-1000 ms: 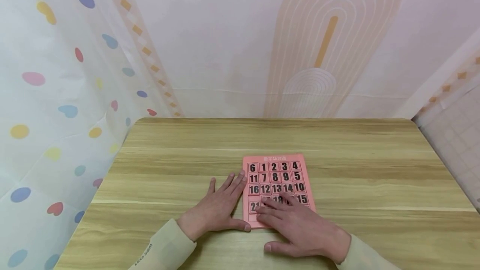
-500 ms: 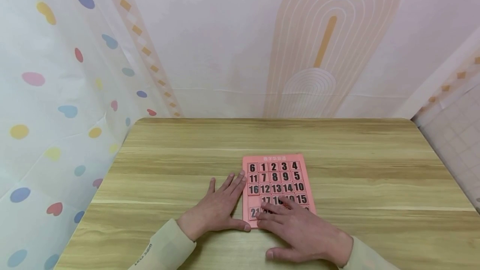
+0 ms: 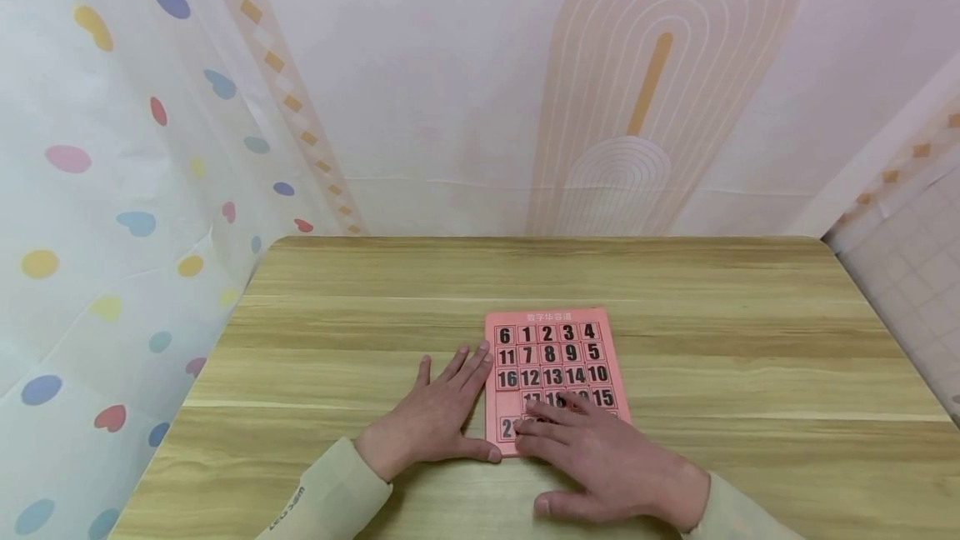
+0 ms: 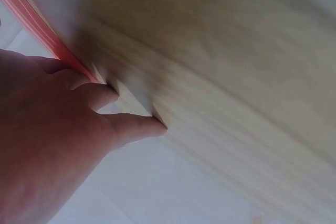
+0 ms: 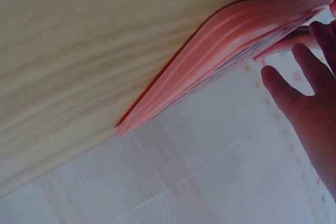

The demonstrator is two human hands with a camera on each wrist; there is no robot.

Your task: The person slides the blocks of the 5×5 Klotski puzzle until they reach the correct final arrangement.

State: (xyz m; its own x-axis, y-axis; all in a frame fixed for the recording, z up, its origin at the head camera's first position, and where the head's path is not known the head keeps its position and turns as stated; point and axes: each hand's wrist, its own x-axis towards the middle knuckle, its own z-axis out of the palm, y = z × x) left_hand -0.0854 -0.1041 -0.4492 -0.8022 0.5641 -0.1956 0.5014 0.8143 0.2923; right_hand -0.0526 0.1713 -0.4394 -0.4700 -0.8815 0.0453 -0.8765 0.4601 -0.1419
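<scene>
A pink sliding number puzzle (image 3: 491,411) lies flat on the table, black numbers on its square tiles. My left hand (image 3: 431,422) rests at its left side, fingers spread, with fingertips at the upper left edge and the thumb at the lower left corner. Over the lower rows reaches my right hand (image 3: 600,457), fingers extended and its index fingertip at tile 21 (image 3: 506,428) in the bottom left. Bare pink tray shows directly above that tile, left of tile 17. The right fingers hide most of the bottom row. In the right wrist view the puzzle's pink side (image 5: 220,45) shows edge-on.
The wood-grain table (image 3: 360,298) extends around the puzzle on all sides. Behind it hangs a pale patterned cloth (image 3: 450,107), and a cloth with coloured spots (image 3: 135,298) borders the left side.
Tile 21 has slid toward me into the bottom left corner, baring the slot above it. My right hand has shifted slightly toward me and right; the left hand has stayed still.
</scene>
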